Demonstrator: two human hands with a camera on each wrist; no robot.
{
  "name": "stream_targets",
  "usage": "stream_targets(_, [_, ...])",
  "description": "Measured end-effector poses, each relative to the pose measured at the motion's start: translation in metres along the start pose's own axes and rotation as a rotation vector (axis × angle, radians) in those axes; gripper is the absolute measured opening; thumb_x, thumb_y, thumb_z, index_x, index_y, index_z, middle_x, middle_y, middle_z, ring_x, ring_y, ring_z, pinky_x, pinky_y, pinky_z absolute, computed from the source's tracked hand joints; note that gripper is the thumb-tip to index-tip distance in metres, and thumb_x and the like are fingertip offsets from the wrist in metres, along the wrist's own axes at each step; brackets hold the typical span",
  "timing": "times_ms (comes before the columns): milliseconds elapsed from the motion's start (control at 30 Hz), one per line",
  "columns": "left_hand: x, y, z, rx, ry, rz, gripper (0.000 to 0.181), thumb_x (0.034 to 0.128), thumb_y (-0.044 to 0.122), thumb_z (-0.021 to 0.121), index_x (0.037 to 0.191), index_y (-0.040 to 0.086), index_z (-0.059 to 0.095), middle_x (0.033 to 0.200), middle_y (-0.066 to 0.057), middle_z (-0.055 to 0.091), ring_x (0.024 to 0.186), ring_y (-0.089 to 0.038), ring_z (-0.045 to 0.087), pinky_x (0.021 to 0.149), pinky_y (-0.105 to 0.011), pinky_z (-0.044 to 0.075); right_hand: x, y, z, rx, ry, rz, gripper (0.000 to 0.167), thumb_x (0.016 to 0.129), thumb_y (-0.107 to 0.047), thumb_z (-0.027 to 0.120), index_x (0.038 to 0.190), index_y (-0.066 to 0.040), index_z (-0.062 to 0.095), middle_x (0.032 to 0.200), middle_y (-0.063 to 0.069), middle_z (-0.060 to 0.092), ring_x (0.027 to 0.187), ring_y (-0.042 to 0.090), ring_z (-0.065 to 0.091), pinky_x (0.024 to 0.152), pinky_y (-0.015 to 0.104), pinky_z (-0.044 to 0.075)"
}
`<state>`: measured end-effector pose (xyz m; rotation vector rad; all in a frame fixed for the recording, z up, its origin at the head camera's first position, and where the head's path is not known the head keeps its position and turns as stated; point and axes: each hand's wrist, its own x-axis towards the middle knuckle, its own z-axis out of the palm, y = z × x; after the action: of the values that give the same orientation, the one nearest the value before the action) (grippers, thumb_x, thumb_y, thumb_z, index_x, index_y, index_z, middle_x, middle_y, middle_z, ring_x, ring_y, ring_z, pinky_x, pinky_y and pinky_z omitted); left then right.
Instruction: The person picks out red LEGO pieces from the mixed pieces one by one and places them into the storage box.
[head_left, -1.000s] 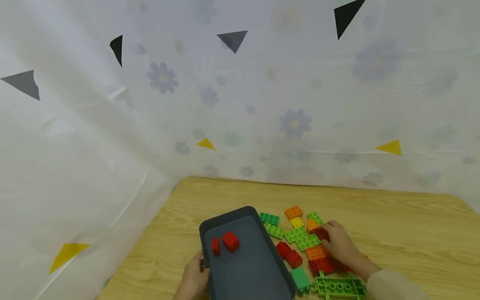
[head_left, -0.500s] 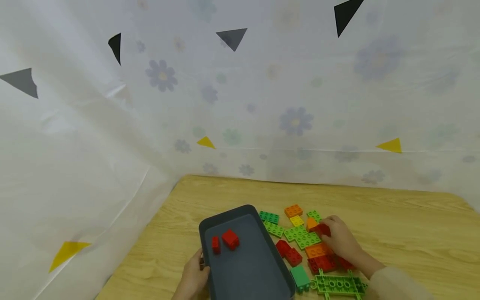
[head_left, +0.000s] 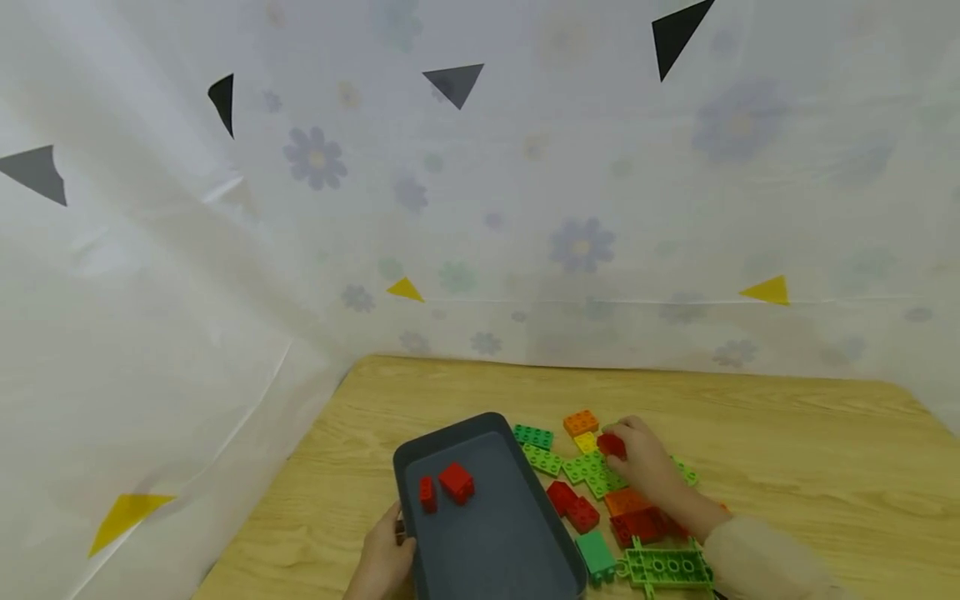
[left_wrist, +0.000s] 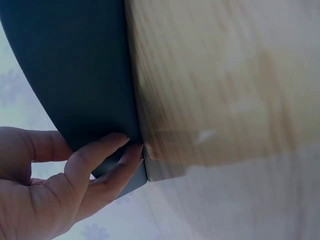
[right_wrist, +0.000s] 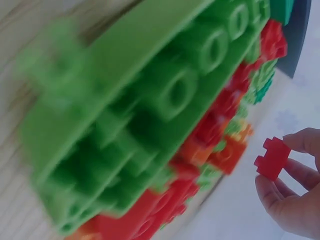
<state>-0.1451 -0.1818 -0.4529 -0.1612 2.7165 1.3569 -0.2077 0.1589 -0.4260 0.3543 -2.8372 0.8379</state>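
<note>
In the head view a dark grey tray [head_left: 491,533] holds a thin red brick [head_left: 427,494] and a larger red block [head_left: 457,482]. My left hand [head_left: 384,557] grips its left edge; the left wrist view shows the thumb and fingers [left_wrist: 107,145] on either side of the tray wall [left_wrist: 75,60]. My right hand [head_left: 647,467] pinches a red brick [head_left: 611,446] over the bricks right of the tray. In the right wrist view that studded red brick [right_wrist: 273,158] is between the thumb and fingers of my right hand [right_wrist: 295,195], raised off the table.
Right of the tray lie a dark green brick [head_left: 533,436], an orange brick [head_left: 581,422], light green bricks [head_left: 542,459], red bricks [head_left: 582,514], a teal brick [head_left: 596,556] and a green frame piece [head_left: 667,568]. A patterned sheet [head_left: 525,208] hangs behind the wooden table [head_left: 817,467].
My right hand has lifted the red brick from the right side of the pile and moved it left and slightly away from me. The left hand and tray look nearly unmoved.
</note>
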Motion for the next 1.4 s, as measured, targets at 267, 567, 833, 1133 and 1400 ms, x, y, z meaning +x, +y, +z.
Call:
stream_targets(267, [0.000, -0.004, 0.001, 0.011, 0.001, 0.008, 0.054, 0.0772, -0.011, 0.049, 0.128, -0.022, 0.034, 0.106, -0.035, 0.058, 0.092, -0.036, 0.062, 0.075, -0.041, 0.056, 0.003, -0.031, 0.014, 0.078, -0.057, -0.012, 0.035, 0.077, -0.001, 0.069, 0.111, 0.002, 0.063, 0.110, 0.017, 0.055, 0.095, 0.031, 0.059, 0.072, 0.038, 0.054])
stream_targets(567, [-0.001, -0.004, -0.001, 0.006, 0.020, 0.046, 0.052, 0.0772, -0.011, 0.049, 0.126, -0.023, 0.036, 0.105, -0.035, 0.058, 0.092, -0.038, 0.061, 0.075, -0.041, 0.056, 0.010, -0.075, 0.038, 0.172, -0.134, -0.086, 0.030, 0.077, -0.001, 0.068, 0.107, 0.000, 0.064, 0.109, 0.016, 0.055, 0.092, 0.027, 0.057, 0.073, 0.040, 0.053])
stream_targets(833, [-0.003, -0.004, 0.000, -0.012, 0.017, 0.073, 0.052, 0.0765, -0.012, 0.049, 0.126, -0.024, 0.035, 0.104, -0.036, 0.058, 0.092, -0.039, 0.062, 0.074, -0.040, 0.057, 0.019, -0.110, 0.056, 0.141, -0.203, -0.217, 0.031, 0.079, -0.002, 0.066, 0.109, 0.002, 0.062, 0.110, 0.018, 0.054, 0.090, 0.025, 0.056, 0.068, 0.034, 0.053])
stream_targets(1133, [-0.002, 0.001, 0.004, -0.031, 0.014, 0.064, 0.053, 0.0767, -0.012, 0.049, 0.127, -0.022, 0.036, 0.104, -0.034, 0.059, 0.093, -0.039, 0.061, 0.076, -0.042, 0.056, 0.021, -0.139, 0.075, 0.076, -0.381, -0.259, 0.031, 0.079, -0.007, 0.069, 0.110, -0.005, 0.065, 0.103, 0.005, 0.056, 0.089, 0.013, 0.056, 0.072, 0.021, 0.052])
stream_targets(1400, [-0.003, -0.002, 0.002, -0.031, 0.042, 0.079, 0.053, 0.0770, -0.013, 0.051, 0.126, -0.023, 0.035, 0.098, -0.033, 0.060, 0.088, -0.037, 0.062, 0.071, -0.038, 0.057, 0.019, -0.150, 0.088, -0.041, -0.501, -0.347, 0.027, 0.078, -0.010, 0.071, 0.104, -0.013, 0.067, 0.096, -0.003, 0.056, 0.082, 0.004, 0.052, 0.068, 0.015, 0.047])
